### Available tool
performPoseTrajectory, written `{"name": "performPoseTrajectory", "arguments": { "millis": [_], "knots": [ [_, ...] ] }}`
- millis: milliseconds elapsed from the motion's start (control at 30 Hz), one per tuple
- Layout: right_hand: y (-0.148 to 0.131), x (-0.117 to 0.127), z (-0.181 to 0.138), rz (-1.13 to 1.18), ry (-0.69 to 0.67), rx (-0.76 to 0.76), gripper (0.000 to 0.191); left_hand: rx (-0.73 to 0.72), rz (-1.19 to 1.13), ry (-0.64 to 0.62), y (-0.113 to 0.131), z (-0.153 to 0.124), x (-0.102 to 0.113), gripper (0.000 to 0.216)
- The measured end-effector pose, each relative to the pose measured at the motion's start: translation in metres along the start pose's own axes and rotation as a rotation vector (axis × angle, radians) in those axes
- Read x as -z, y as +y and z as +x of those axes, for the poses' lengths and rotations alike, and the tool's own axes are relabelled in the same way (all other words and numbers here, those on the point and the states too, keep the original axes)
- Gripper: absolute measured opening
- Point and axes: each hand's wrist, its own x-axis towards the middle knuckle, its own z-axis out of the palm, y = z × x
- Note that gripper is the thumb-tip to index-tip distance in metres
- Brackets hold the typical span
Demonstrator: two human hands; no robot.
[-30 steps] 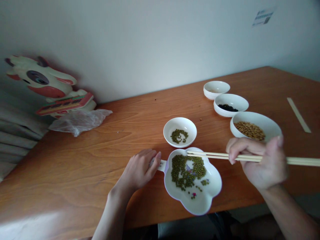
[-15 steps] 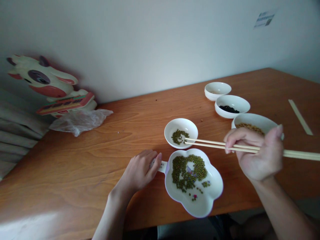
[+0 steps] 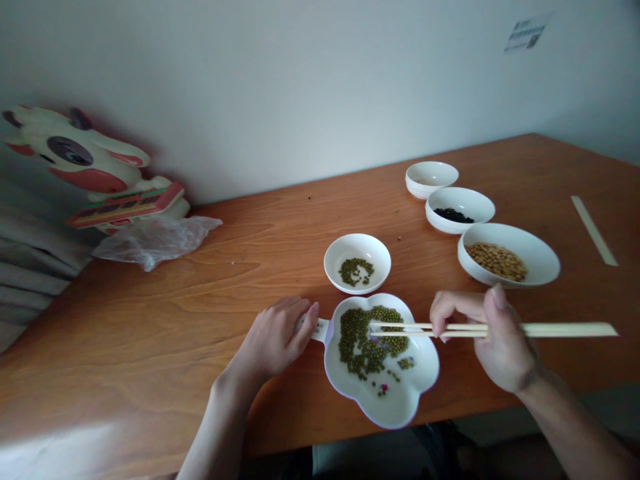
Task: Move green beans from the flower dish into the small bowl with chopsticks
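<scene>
My left hand [image 3: 283, 337] is closed on the short handle of a white flower-shaped dish [image 3: 410, 393] with a lilac rim. Green mung beans [image 3: 357, 340] lie in it, mostly on its left and upper side. With my right hand [image 3: 493, 333] I grip a pair of wooden chopsticks [image 3: 565, 329]. Their tips reach over the beans in the dish, slightly apart; I cannot make out a bean between them. Just behind the dish stands a small white bowl [image 3: 333, 273] with a smaller heap of mung beans [image 3: 356, 270].
At the right are a bowl [image 3: 545, 263] of yellowish beans, a bowl [image 3: 483, 203] of black beans and another white bowl [image 3: 417, 190]. A pale flat strip [image 3: 594, 230] lies farther right. A cow toy [image 3: 95, 160] and a crumpled plastic bag [image 3: 155, 240] sit at the left.
My right hand has brought the chopsticks from the small mung bean bowl down toward me, over the flower-shaped dish. My left hand still holds the handle.
</scene>
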Motion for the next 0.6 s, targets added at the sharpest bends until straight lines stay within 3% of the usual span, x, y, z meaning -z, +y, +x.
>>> {"name": "performPoseTrajectory", "arguments": {
  "millis": [600],
  "knots": [
    [0.0042, -0.0074, 0.0033, 0.029, -0.006, 0.035, 0.080, 0.004, 0.005, -0.013, -0.0002, -0.0005, 0.0004, 0.047]
  ]
}}
